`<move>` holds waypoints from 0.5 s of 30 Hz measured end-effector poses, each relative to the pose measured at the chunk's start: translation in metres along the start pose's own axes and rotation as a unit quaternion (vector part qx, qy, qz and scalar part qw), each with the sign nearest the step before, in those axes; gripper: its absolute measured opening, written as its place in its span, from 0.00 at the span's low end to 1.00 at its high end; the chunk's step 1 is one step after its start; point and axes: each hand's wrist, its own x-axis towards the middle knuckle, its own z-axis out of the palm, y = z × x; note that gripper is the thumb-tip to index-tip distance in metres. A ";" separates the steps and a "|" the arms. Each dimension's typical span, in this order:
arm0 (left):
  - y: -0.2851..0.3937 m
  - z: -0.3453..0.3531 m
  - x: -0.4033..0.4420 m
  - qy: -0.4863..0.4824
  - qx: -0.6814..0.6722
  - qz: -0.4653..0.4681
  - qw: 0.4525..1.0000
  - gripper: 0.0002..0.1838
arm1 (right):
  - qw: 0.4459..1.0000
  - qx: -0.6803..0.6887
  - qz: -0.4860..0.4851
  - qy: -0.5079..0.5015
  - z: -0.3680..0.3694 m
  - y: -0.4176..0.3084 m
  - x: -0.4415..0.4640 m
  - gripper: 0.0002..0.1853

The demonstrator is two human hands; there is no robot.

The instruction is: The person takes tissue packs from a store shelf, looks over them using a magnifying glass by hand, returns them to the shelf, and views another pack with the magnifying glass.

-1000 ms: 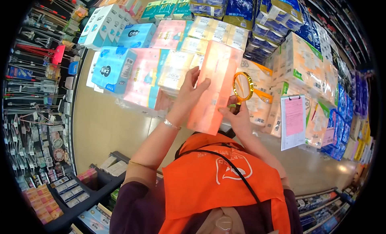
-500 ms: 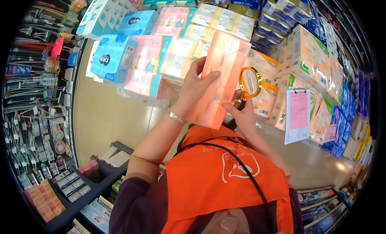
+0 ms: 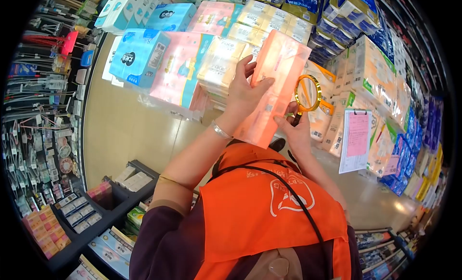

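Note:
A long pink-orange plastic-wrapped pack of tissues [image 3: 281,63] is held up at a tilt before me. My left hand [image 3: 245,92] is at its left edge, thumb over the front and fingers bent, partly spread, along the edge. At the lower right edge, my right hand [image 3: 296,130] has its thumb against the pack. That same hand grips the dark handle of a magnifying glass [image 3: 317,93] with a gold rim. The round lens stands just right of the pack, not over it. Some of the right fingers are hidden behind the pack.
Stacked tissue packs stand ahead: blue [image 3: 139,58], pink [image 3: 175,68] and cream [image 3: 221,63]. A clipboard with pink paper [image 3: 357,135] is at the right, before more packs [image 3: 375,68]. Hanging goods [image 3: 43,150] line the left; a dark shelf [image 3: 113,203] is at lower left.
Both hands, the pack and the magnifying glass have shifted slightly right in view. More of the left fingers show beside the pack's edge. The surroundings have shifted slightly too.

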 end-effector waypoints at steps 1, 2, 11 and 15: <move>-0.003 0.000 0.001 0.004 0.018 0.013 1.000 0.41 | 1.000 -0.003 -0.001 0.000 0.000 0.000 0.001 0.20; -0.005 0.001 0.001 0.008 0.015 0.022 1.000 0.41 | 1.000 -0.006 -0.002 -0.001 0.000 0.000 0.001 0.20; -0.001 -0.027 -0.032 0.085 0.037 0.090 0.992 0.17 | 1.000 0.008 0.014 0.008 -0.005 -0.005 0.011 0.22; 0.017 -0.045 -0.084 0.053 0.333 0.152 0.929 0.10 | 0.999 0.001 0.032 0.003 -0.004 -0.015 0.019 0.22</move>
